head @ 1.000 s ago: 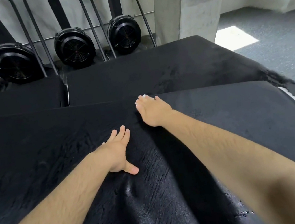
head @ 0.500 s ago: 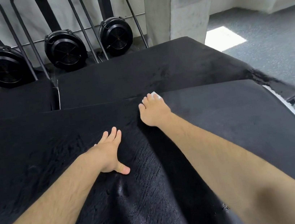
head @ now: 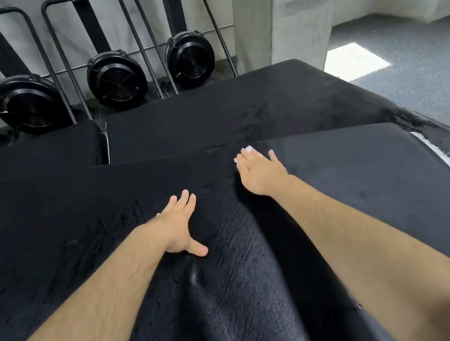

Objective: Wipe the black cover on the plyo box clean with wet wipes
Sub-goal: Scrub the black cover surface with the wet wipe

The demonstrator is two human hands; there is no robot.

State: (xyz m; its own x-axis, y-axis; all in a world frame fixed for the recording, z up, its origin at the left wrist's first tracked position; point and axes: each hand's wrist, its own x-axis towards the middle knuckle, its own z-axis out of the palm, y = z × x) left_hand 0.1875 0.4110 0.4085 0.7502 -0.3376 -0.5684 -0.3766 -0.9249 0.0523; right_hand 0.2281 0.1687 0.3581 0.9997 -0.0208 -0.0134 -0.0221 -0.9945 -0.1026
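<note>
The black cover (head: 364, 185) of the plyo box fills most of the view, its near middle shiny and streaked with wet. My right hand (head: 261, 172) lies flat near the cover's far edge and presses a white wet wipe (head: 250, 149); only a small corner of the wipe shows past the fingertips. My left hand (head: 181, 225) rests palm down on the cover nearer to me, fingers straight and thumb spread. It holds nothing.
Two more black-covered boxes (head: 210, 114) stand behind at a lower level. Rowing machines with black fan housings (head: 117, 80) lean against the back wall. A concrete pillar (head: 282, 9) rises at the back right, with grey floor (head: 420, 65) to the right.
My right hand has slid with the wipe a little to the right along the far edge, and more of the wipe shows. My left hand has stayed in place.
</note>
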